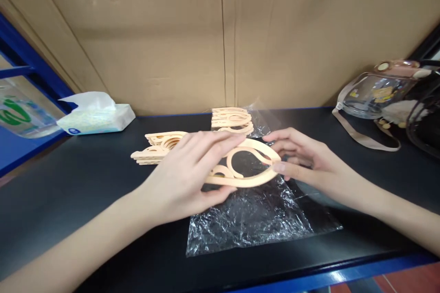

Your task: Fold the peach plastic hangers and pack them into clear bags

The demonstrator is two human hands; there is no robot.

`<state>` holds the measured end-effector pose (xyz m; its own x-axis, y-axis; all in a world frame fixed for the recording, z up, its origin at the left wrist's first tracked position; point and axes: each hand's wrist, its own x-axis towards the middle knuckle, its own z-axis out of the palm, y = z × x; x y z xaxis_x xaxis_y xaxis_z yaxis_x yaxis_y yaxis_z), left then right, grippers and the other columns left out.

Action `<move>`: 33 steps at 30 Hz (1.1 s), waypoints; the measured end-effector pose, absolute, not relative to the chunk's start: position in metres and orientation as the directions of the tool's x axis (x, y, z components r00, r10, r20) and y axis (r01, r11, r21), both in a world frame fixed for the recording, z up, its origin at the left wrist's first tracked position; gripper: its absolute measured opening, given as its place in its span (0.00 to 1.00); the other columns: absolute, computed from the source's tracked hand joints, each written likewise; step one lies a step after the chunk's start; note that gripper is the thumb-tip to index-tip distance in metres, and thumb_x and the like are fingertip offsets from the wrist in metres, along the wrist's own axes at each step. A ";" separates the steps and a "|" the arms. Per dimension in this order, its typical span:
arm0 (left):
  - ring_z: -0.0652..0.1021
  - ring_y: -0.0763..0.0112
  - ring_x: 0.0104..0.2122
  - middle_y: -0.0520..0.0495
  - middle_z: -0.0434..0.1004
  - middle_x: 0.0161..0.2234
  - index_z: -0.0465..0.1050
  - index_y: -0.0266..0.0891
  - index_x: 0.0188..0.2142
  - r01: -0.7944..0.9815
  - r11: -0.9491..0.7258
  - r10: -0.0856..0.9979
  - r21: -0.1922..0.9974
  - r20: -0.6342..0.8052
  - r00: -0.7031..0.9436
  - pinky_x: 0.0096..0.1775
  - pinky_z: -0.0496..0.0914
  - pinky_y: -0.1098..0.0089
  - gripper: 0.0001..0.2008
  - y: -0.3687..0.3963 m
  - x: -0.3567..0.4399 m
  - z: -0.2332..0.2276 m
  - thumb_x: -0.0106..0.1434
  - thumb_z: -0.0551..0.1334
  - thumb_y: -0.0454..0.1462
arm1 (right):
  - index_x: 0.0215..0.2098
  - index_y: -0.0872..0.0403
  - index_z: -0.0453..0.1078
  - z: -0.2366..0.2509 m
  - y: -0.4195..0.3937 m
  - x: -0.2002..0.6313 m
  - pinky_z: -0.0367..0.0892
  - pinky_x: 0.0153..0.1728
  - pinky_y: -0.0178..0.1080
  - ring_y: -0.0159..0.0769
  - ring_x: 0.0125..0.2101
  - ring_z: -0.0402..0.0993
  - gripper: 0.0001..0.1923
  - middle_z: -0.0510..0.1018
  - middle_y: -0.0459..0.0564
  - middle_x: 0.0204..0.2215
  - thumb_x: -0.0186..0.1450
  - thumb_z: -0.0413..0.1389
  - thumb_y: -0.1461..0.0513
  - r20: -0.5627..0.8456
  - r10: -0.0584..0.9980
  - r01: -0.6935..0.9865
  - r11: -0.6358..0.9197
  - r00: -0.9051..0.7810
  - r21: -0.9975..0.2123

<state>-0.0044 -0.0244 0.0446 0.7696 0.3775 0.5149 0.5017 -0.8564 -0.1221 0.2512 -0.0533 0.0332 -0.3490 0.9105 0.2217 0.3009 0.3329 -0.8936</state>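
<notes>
Both hands hold one peach plastic folding hanger (247,165) just above a clear plastic bag (254,219) that lies flat on the black table (68,183). My left hand (185,178) grips the hanger's left part, fingers over the top and thumb underneath. My right hand (302,160) pinches its right end between thumb and fingers. A stack of the same hangers (156,146) lies behind my left hand. A second stack (230,119) sits farther back, on another clear bag.
A tissue pack (94,116) lies at the back left. A clear bottle with a beige strap (374,94) and a dark bag (426,123) sit at the back right. A cardboard wall (220,32) closes the back. The table's blue front edge (343,274) runs below.
</notes>
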 end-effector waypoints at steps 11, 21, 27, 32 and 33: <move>0.68 0.59 0.54 0.41 0.65 0.58 0.52 0.38 0.62 0.487 -0.873 0.404 -0.036 0.508 0.761 0.53 0.62 0.62 0.33 -0.026 -0.007 0.036 0.63 0.63 0.45 | 0.50 0.50 0.63 0.032 -0.047 0.253 0.66 0.23 0.28 0.27 0.27 0.72 0.19 0.77 0.46 0.34 0.63 0.61 0.59 0.054 0.901 0.085 0.100 -0.431 -0.991; 0.66 0.53 0.57 0.40 0.61 0.60 0.50 0.45 0.63 0.520 -0.840 0.530 0.152 0.429 0.731 0.55 0.63 0.55 0.38 -0.018 -0.013 0.031 0.59 0.64 0.53 | 0.53 0.50 0.64 0.032 -0.045 0.255 0.66 0.25 0.32 0.29 0.26 0.73 0.23 0.79 0.49 0.34 0.61 0.63 0.58 0.030 0.913 0.064 0.061 -0.408 -0.996; 0.65 0.53 0.58 0.40 0.59 0.61 0.48 0.45 0.64 0.531 -0.825 0.560 0.195 0.414 0.718 0.57 0.63 0.54 0.40 -0.020 -0.011 0.031 0.58 0.65 0.51 | 0.52 0.50 0.66 0.031 -0.045 0.255 0.64 0.23 0.29 0.32 0.32 0.74 0.22 0.77 0.48 0.34 0.60 0.63 0.59 0.029 0.917 0.030 0.045 -0.398 -0.999; 0.63 0.54 0.60 0.41 0.57 0.62 0.47 0.44 0.64 0.537 -0.822 0.563 0.189 0.408 0.719 0.58 0.62 0.55 0.42 -0.022 -0.009 0.030 0.58 0.66 0.50 | 0.51 0.50 0.66 0.032 -0.045 0.254 0.57 0.17 0.27 0.27 0.26 0.71 0.22 0.77 0.46 0.30 0.60 0.63 0.59 -0.005 0.924 0.026 0.005 -0.381 -1.000; 0.63 0.54 0.60 0.40 0.57 0.62 0.47 0.44 0.64 0.537 -0.823 0.561 0.184 0.408 0.720 0.58 0.62 0.55 0.42 -0.022 -0.009 0.030 0.58 0.66 0.50 | 0.51 0.49 0.66 0.032 -0.045 0.254 0.57 0.17 0.28 0.25 0.23 0.69 0.22 0.77 0.45 0.29 0.60 0.63 0.58 -0.012 0.926 0.032 0.000 -0.378 -0.999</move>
